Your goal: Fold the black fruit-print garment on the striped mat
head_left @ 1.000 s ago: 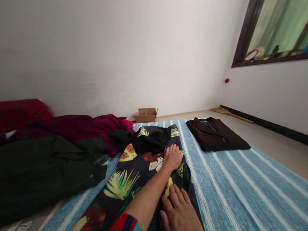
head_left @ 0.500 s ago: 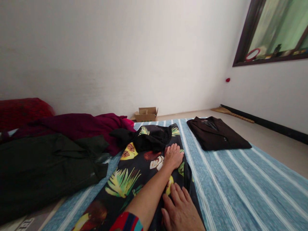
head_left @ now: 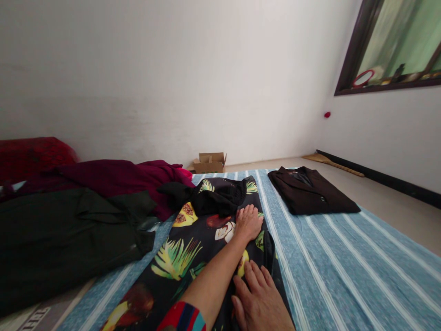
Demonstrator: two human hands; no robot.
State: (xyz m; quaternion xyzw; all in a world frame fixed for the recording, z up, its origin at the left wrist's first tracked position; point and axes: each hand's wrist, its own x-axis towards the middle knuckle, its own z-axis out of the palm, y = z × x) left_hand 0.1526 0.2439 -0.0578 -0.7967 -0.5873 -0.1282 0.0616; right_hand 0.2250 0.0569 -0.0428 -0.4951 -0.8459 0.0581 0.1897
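Observation:
A black garment with a bright fruit and leaf print lies stretched along the blue striped mat. My left hand is reached forward and rests flat on the print, fingers spread, just short of a bunched black piece of cloth at the garment's far end. My right hand lies flat on the garment's near right edge, fingers out, close to my left forearm. Neither hand holds anything.
A folded dark brown jacket lies on the mat to the right. To the left lie a black garment, a maroon cloth heap and a red cushion. A small cardboard box stands by the white wall. Bare floor runs along the right.
Both hands stay flat on the printed garment in nearly the same places; the right hand has edged slightly forward. The view has shifted a little.

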